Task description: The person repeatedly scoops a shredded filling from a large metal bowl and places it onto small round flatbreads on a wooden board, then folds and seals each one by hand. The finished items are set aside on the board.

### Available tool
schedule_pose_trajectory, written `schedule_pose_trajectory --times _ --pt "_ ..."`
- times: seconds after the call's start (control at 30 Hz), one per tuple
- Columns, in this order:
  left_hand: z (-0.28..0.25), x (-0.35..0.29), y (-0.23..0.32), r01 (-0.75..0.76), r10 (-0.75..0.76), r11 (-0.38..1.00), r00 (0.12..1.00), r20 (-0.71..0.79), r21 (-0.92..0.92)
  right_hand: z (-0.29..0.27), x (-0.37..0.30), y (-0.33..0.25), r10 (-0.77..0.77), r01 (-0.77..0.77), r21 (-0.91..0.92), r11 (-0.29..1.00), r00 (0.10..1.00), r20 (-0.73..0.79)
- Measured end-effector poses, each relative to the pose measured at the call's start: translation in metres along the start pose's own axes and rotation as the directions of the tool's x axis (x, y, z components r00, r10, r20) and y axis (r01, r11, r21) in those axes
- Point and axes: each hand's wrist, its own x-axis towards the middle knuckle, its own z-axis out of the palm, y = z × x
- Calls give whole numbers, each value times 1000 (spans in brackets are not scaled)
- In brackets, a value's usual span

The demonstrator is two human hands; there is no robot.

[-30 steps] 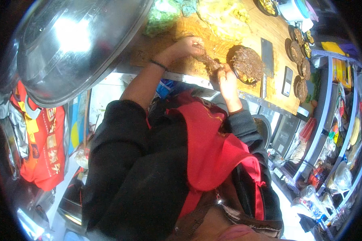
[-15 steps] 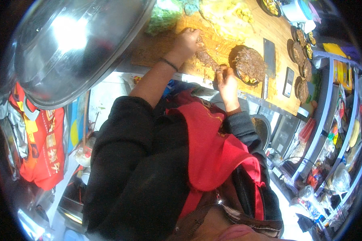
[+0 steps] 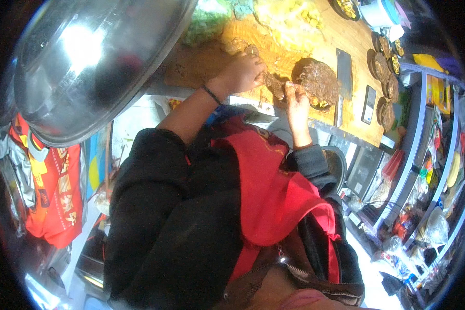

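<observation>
My left hand (image 3: 247, 71) is curled closed over the left end of a piece of brown cooked meat (image 3: 275, 87) at the board's near edge. My right hand (image 3: 297, 101) pinches the other end, its fingertips beside a dark round bowl. Brown meat slices (image 3: 316, 77) cover most of this bowl, and yellow bits (image 3: 320, 103) show at its near rim. Just beyond my left hand, more brown meat (image 3: 235, 45) lies on the wooden board (image 3: 196, 70).
A cleaver (image 3: 344, 72) lies right of the bowl, beside a small dark device (image 3: 368, 104). Several meat-topped bowls (image 3: 381, 67) line the right edge. Green (image 3: 206, 26) and yellowish bags (image 3: 289, 23) sit at the back. A large metal dome (image 3: 95, 62) looms at left.
My left hand has moved right and nearer me along the meat, uncovering meat at the left. My right hand has shifted slightly right, closer against the bowl.
</observation>
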Motion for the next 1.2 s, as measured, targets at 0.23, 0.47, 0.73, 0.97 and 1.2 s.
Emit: schedule_pose_trajectory --times 0.23,0.47,0.73,0.97,1.2 --pt "-6 25 -10 200 -210 926 978 5 -320 4 5 24 -34 34 -30 999 999 -20" --pt "-4 72 -18 -100 81 994 957 279 54 0 -12 10 -207 166 -412 896 977 -59" --pt "7 102 -35 -130 48 928 971 234 348 -12 -22 14 -150 125 -614 779 989 11" --pt "19 41 -17 -145 158 932 987 -10 332 -60 -47 36 -271 276 -511 814 959 87" --pt "10 -2 -23 246 -227 944 968 -110 219 -173 -11 107 -11 -272 -648 711 918 -397"
